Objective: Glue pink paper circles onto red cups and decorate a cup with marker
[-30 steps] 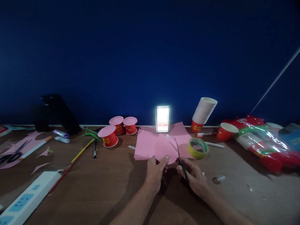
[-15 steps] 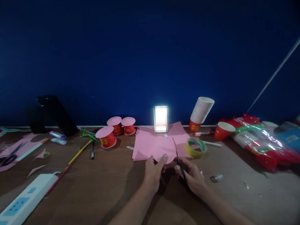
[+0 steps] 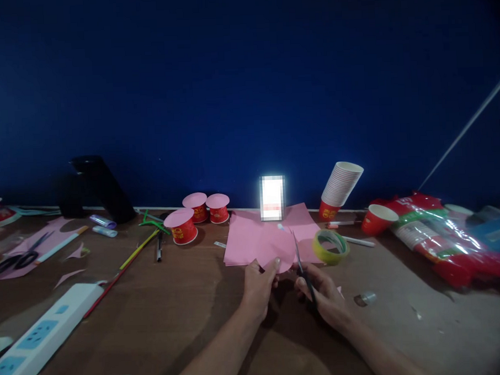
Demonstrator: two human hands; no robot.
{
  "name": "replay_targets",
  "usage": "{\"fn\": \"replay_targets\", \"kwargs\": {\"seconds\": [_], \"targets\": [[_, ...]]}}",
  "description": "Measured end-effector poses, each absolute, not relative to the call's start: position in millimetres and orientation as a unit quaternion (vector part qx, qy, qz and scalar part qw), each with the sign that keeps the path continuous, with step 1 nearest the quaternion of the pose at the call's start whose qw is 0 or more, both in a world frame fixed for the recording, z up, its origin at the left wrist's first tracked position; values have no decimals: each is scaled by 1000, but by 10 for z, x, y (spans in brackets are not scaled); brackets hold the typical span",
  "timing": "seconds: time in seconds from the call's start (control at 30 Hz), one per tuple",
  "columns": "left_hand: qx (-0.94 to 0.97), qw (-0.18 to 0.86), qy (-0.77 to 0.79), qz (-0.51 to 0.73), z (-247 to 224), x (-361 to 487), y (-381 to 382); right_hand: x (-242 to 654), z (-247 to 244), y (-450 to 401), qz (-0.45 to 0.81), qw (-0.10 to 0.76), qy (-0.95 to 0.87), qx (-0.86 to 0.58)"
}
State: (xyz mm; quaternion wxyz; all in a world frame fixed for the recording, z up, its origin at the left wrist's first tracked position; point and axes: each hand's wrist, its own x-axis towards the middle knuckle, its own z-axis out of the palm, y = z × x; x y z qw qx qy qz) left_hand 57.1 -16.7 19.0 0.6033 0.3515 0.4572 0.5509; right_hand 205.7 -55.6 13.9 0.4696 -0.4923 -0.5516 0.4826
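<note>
Two bare hands are at work above the brown table. The left hand pinches the near edge of a round pink paper piece, thumb on top and the other fingers closed beneath it. That piece lies over the near part of a pink paper stack; being the same pink, its far edge is hard to make out.

The right hand has its fingers curled around the black handles of a pair of scissors (how far the handles are spread I cannot tell). The blades point away from the person, just right of the round piece.

A yellow tape roll sits at the stack's right edge, and a bright phone screen stands behind. To the left, three red cups wear pink paper discs.
</note>
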Motion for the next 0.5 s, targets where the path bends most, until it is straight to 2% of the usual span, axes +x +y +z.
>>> {"fn": "replay_targets", "kwargs": {"seconds": [0.5], "targets": [[358, 610, 439, 554, 164, 577, -165, 2047, 120, -549, 496, 473, -548, -479]]}}
